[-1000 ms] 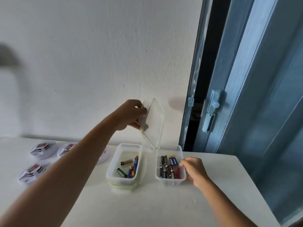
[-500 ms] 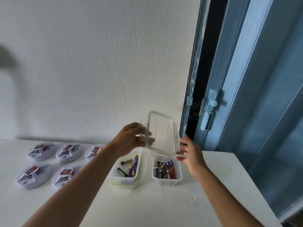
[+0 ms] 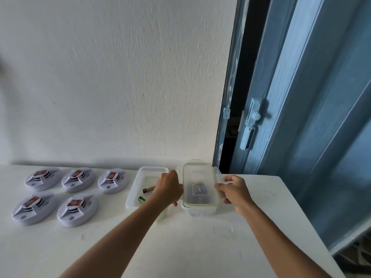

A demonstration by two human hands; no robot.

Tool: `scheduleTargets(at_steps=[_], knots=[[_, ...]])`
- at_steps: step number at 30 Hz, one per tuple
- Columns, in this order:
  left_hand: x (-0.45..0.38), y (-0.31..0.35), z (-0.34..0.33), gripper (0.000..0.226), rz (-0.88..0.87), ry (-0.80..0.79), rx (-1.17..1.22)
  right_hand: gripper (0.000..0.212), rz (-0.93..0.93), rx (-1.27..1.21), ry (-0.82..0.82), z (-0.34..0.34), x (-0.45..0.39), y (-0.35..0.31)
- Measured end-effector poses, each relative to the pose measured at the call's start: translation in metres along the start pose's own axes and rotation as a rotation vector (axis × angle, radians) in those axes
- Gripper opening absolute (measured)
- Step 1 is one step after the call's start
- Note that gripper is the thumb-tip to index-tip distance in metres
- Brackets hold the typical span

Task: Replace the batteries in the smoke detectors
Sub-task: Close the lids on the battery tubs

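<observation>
A: Where do the batteries stand right now?

B: Most are in the lidded container (image 3: pixel 200 189), which sits on the counter (image 3: pixel 200 243) just beside the open container (image 3: pixel 147 187), on its door side. The clear lid (image 3: pixel 200 184) lies flat over the box, and dark cells show dimly through it. The open container holds at least two loose ones, a green battery (image 3: pixel 141 199) and a dark battery (image 3: pixel 148 189).

A: And the hands?

B: The right hand (image 3: pixel 233 190) has its grip curled round the lid's side clip (image 3: pixel 219 178), thumb and fingers pinching it. The left hand (image 3: pixel 167 188) reaches between the two boxes to the lid's other long edge; its fingers are turned away, so I cannot tell whether they pinch the rim or only press on it.

A: How would that box handle?

B: Light and stiff, I'd judge, with smooth plastic that could slip. Best held by the two long sides, low on the walls, since the clips flex. The cells inside would roll and rattle if it tips.

A: The detectors?

B: Five smoke detectors (image 3: pixel 77 209) lie on the far side of the open container from the lidded one, well apart from both hands, in rows of three and two. Each looks like light rigid plastic, easiest taken by its round rim.
</observation>
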State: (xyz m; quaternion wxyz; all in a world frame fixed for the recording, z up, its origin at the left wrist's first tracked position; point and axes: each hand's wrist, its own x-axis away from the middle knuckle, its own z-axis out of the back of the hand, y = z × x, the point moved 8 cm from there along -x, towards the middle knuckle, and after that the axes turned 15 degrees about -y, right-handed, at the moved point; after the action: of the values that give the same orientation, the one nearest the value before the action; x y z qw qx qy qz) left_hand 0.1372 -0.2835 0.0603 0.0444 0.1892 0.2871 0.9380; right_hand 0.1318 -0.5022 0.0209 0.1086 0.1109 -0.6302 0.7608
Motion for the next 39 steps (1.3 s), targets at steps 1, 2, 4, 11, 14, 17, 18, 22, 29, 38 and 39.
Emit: scheduleTargets(at_steps=[1, 2, 4, 11, 14, 17, 18, 22, 29, 38, 39], knots=[[0.000, 0.002, -0.001, 0.028, -0.005, -0.003, -0.027, 0.036, -0.009, 0.011, 0.002, 0.000, 0.001, 0.002], [0.000, 0.004, -0.002, 0.026, -0.013, -0.006, -0.049, 0.038, -0.013, 0.016, 0.006, 0.000, 0.001, 0.004], [0.001, 0.006, -0.004, 0.025, -0.022, -0.017, -0.080, 0.040, -0.013, 0.015, 0.009, -0.001, 0.000, 0.007], [0.005, 0.014, 0.000, 0.018, 0.007, -0.003, -0.262, 0.044, -0.027, 0.079, -0.014, -0.005, 0.000, 0.009], [0.013, 0.034, 0.004, 0.023, -0.006, 0.084, -0.516, 0.055, 0.075, 0.344, 0.042, 0.001, 0.008, -0.005], [0.019, 0.049, -0.005, 0.050, -0.234, -0.013, -0.610, 0.070, 0.294, 0.678, -0.190, -0.023, 0.022, -0.031], [0.023, 0.050, -0.014, 0.060, -0.309, -0.126, -0.596, 0.075, 0.292, 0.760, -0.350, -0.036, 0.026, -0.031], [0.028, 0.040, -0.030, 0.074, -0.418, -0.205, -0.618, 0.094, 0.283, 1.053, -0.534, -0.059, 0.035, -0.021], [0.020, 0.032, -0.047, 0.056, -0.547, 0.025, -0.756, 0.089, 0.480, 1.137, -0.309, -0.063, 0.033, -0.028], [0.017, 0.031, -0.054, 0.056, -0.576, -0.104, -0.672, 0.043, 0.346, 1.034, -0.431, -0.064, -0.012, -0.060], [0.017, 0.032, -0.052, 0.056, -0.580, -0.115, -0.665, 0.046, 0.351, 1.102, -0.406, -0.065, -0.019, -0.056]])
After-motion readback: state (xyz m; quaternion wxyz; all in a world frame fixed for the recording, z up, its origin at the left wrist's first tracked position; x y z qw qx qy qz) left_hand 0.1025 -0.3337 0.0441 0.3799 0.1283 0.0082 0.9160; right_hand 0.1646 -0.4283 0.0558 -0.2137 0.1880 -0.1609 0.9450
